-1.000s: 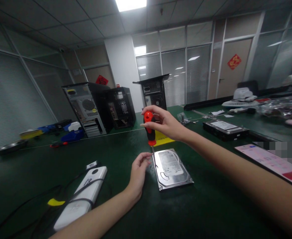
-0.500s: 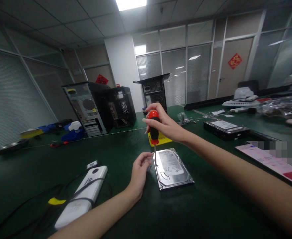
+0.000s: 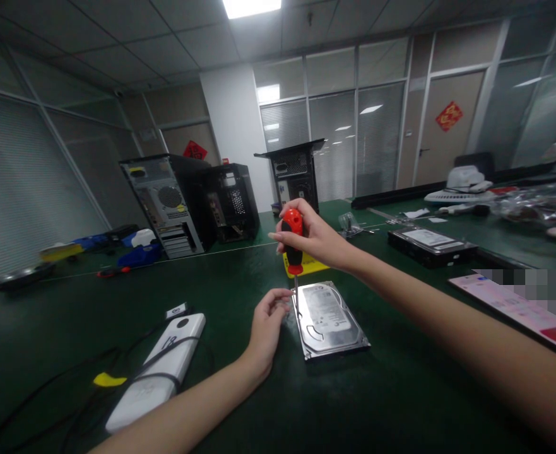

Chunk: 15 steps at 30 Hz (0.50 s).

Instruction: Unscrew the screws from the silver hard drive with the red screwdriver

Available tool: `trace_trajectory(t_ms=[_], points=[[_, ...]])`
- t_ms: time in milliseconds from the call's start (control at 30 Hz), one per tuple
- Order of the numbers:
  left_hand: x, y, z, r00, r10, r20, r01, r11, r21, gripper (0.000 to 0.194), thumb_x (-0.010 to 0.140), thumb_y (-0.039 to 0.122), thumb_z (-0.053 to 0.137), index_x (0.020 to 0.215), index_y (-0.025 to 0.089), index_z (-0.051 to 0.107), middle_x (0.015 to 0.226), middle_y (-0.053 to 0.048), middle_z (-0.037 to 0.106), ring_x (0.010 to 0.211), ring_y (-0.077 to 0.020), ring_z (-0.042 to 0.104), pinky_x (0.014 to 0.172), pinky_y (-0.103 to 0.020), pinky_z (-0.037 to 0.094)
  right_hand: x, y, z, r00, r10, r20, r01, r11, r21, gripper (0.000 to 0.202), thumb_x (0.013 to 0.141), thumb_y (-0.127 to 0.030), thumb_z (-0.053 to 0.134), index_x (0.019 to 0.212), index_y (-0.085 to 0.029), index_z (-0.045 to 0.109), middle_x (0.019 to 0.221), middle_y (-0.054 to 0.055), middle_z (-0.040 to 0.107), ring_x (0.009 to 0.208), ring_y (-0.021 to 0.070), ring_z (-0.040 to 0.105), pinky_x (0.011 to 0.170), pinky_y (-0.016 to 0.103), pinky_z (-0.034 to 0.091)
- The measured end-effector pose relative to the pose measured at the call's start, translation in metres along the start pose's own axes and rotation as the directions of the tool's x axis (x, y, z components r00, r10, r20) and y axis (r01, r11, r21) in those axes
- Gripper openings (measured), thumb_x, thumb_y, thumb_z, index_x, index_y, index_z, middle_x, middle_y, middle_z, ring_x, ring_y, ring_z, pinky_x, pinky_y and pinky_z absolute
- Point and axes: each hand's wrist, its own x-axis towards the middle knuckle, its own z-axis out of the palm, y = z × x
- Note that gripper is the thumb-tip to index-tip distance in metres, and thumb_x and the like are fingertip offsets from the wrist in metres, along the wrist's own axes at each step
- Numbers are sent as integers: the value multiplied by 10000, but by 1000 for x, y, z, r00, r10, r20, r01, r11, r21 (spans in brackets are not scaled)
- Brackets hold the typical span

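A silver hard drive (image 3: 325, 315) lies flat on the dark green table, label side up. Over its left edge a red and black screwdriver (image 3: 294, 243) stands nearly upright, its tip down on the drive's left side. My right hand (image 3: 313, 236) is wrapped round the screwdriver's handle from the right. Beside the drive's upper left edge rests my left hand (image 3: 268, 321), its fingers curled and the fingertips against the drive near the shaft. Behind the drive a yellow object (image 3: 313, 266) is partly covered by my right hand.
Left lies a white power strip (image 3: 159, 366) with black cable. Computer cases (image 3: 178, 208) stand at the back. Another drive (image 3: 431, 243) sits at the right, above a pink sheet (image 3: 509, 302). Plastic-wrapped items (image 3: 538, 205) lie at the far right.
The screwdriver handle has turned a little in my right hand, showing more of its red top. The hard drive and my left hand stay in place.
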Motion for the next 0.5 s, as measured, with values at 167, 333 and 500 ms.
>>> trace_trajectory(t_ms=[167,333,500], points=[[0,-1,0,1000,7,3,-7,1000,-9,217,645,139,511,829,161,623,763,-7,611,763,-158,556,707,-234,412,-1,-4,2,999,40,24,-42,997,62,308,845,-335,517,1094,-223,375,797,-15,485,660,125,583,646,313,496],[0,0,1,1000,3,3,-3,1000,-6,212,647,142,511,826,164,622,757,-9,610,759,-162,556,698,-236,411,0,-3,1,996,82,34,-85,990,115,236,891,-303,423,1104,-203,413,800,1,500,692,128,584,680,325,504],[0,2,1,1000,1,5,-1,1000,-4,206,655,126,507,825,161,619,753,-7,600,753,-158,546,698,-232,409,2,1,0,1000,22,13,-23,994,110,265,820,-294,557,1029,-192,432,865,9,519,762,129,590,747,320,494]])
